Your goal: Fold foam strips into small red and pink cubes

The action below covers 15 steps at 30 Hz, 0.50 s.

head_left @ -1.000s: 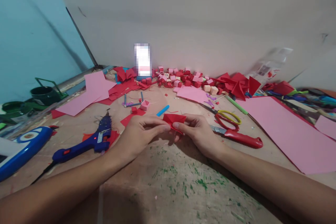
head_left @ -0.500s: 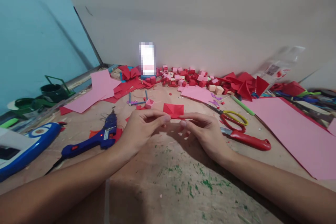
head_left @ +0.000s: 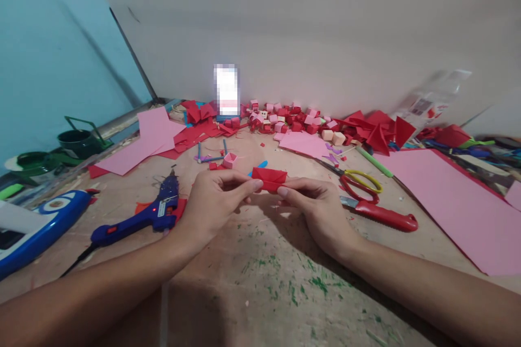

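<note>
Fingers of left hand and right hand pinching folded red paper above desk. Mid-fold, crease being pressed. Next probably calls for firm, even squeeze along edge.

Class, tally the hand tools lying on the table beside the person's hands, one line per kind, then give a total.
Glue gun: 1
Scissors: 1
Red-handled knife: 1
Total: 3
Both hands, left and right, pinch a folded red paper piece, not a tool.
</note>
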{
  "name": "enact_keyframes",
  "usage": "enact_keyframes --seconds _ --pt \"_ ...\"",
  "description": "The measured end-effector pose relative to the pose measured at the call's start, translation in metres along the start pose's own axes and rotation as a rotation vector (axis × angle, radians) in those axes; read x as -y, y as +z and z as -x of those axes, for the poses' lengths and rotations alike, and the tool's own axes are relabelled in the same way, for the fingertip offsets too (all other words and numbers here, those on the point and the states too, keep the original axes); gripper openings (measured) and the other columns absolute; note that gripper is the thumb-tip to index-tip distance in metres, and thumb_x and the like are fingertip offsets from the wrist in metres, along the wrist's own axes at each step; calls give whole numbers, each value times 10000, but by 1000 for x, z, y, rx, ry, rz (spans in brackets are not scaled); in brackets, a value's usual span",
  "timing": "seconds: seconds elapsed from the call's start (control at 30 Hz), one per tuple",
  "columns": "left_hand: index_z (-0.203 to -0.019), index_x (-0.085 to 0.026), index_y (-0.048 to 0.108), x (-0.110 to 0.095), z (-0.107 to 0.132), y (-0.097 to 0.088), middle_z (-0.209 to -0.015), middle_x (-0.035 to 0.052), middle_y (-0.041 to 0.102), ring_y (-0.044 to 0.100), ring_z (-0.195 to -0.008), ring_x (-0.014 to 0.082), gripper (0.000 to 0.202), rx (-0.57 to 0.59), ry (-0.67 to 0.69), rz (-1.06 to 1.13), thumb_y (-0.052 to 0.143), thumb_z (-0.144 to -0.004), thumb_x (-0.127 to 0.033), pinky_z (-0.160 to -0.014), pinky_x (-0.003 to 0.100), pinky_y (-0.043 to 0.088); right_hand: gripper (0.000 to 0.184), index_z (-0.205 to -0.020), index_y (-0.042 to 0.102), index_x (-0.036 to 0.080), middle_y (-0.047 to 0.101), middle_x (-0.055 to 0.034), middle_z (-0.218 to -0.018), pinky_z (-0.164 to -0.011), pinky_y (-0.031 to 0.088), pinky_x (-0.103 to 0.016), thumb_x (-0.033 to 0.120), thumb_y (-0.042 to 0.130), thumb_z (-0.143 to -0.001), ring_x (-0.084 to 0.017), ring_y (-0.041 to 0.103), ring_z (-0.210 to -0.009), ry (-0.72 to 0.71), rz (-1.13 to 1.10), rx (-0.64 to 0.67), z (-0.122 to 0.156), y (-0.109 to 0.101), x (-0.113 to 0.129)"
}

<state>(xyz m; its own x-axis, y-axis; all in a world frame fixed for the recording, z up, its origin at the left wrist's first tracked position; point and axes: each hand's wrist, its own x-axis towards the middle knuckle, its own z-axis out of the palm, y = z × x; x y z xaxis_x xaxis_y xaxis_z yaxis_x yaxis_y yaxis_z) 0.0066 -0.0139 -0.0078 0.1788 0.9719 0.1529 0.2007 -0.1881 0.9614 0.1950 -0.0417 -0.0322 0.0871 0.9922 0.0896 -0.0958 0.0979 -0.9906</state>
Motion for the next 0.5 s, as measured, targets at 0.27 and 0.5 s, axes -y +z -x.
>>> enact_keyframes --seconds 0.27,0.5 --pt "-757 -164 769 2 -1 -2 -666 4 717 616 -583 130 121 -7 103 -58 777 -812 -272 -543 222 487 266 -820 709 208 767 0 -785 -607 584 -269 299 918 -683 -152 702 -638 41 -169 78 -1 0 -2" --pt "-820 -195 753 -3 8 -1 -796 3 760 688 -725 157 80 9 244 -200 733 -872 -252 -677 253 538 604 -1280 667 243 807 -24 -851 -640 564 -268 274 898 -722 -164 718 -700 131 -151 148 -2 -1 -2"
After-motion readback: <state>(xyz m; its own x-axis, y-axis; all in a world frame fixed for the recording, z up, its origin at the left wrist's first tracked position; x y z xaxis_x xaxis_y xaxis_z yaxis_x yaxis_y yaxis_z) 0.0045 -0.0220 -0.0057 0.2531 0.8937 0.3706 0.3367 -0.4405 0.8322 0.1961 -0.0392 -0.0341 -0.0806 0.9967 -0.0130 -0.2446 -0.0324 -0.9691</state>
